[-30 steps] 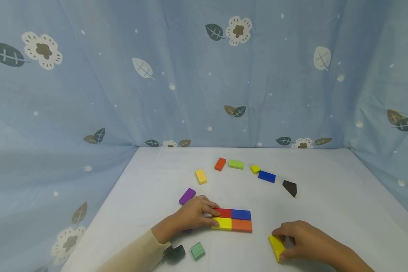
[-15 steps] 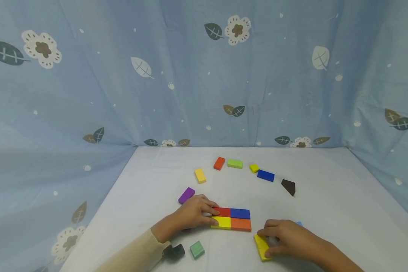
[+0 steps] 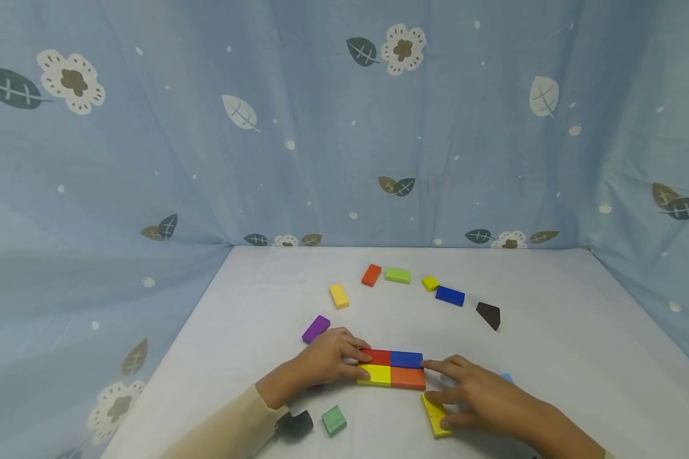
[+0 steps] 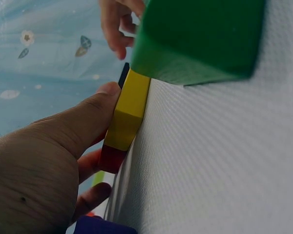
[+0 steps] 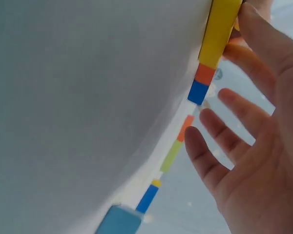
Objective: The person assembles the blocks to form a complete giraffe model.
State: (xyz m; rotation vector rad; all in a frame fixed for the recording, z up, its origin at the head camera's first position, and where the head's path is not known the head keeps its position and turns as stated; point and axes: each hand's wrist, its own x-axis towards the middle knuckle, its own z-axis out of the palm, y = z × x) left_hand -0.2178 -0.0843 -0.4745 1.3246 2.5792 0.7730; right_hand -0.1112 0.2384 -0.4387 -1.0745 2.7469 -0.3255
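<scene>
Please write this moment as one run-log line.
left hand: touches four-block rectangle | right hand: touches angled yellow block | mint-green block: untouched

Head view: soft, diffuse, moderately bright light; faint shadow below the right hand (image 3: pixel 473 396). Left wrist: dimmer; foreground green block (image 4: pixel 200 39) soft-edged, floral curtain (image 4: pixel 44 73) blurred. Right wrist: white tabletop (image 5: pixel 88 97) dull grey, darkest leftward; distant lime-green block (image 5: pixel 171 157) hazy.

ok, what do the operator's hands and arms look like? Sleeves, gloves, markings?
The left hand and right hand are bare, with no gloves or rings visible. The left arm wears a plain beige long sleeve ending short of the wrist. The right forearm is bare where visible; only a sliver of pale cloth shows at the frame's bottom edge.
</scene>
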